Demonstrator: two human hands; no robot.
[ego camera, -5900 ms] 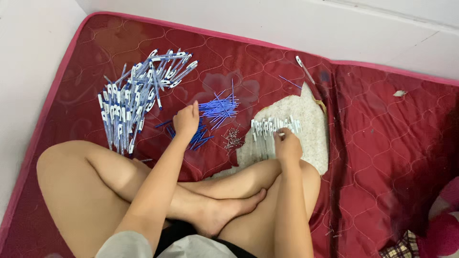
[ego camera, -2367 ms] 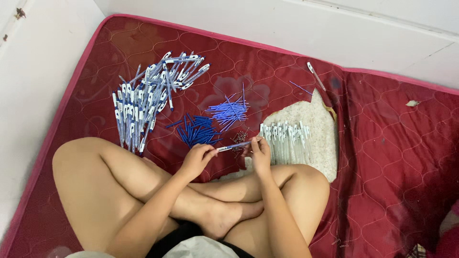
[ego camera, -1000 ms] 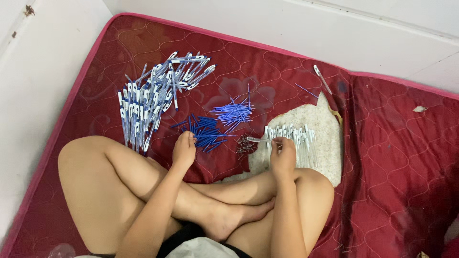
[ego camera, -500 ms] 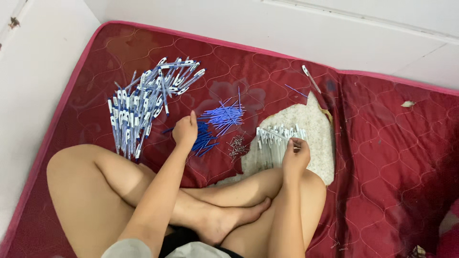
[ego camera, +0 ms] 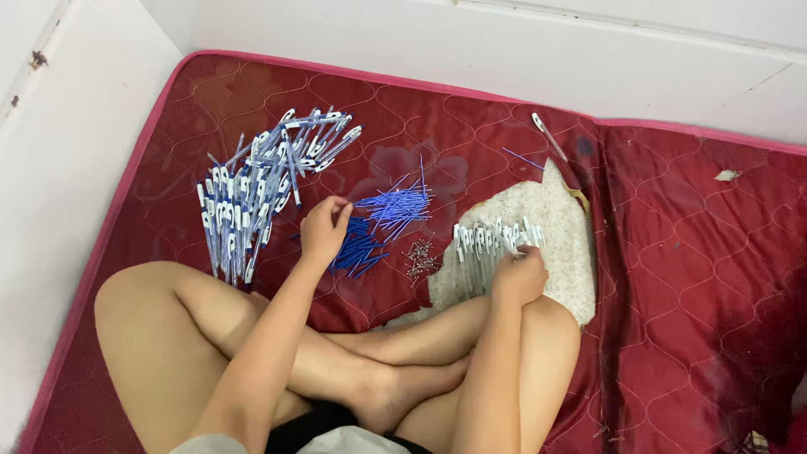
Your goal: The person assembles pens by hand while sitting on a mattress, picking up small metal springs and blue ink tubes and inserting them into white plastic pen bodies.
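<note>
My left hand [ego camera: 324,229] reaches forward over the near pile of blue refills [ego camera: 357,249], fingers curled at its left edge; whether it grips one I cannot tell. A second fan of blue refills [ego camera: 395,205] lies just beyond. My right hand [ego camera: 521,273] rests on the row of white pen barrels [ego camera: 489,244] lying on a pale speckled cloth [ego camera: 563,219], fingers closed on one of them. Between both hands sits a small heap of metal springs [ego camera: 419,258]. A large heap of blue-and-white pens [ego camera: 256,193] lies to the left.
I sit cross-legged on a red quilted mattress [ego camera: 689,219] against a white wall. A single pen [ego camera: 548,137] and a stray refill [ego camera: 523,158] lie near the back. A small scrap [ego camera: 726,175] lies at the right.
Since a second ago my left hand has moved up and left along the refill pile, and my right hand has shifted slightly along the barrel row. The camera view has shifted a little.
</note>
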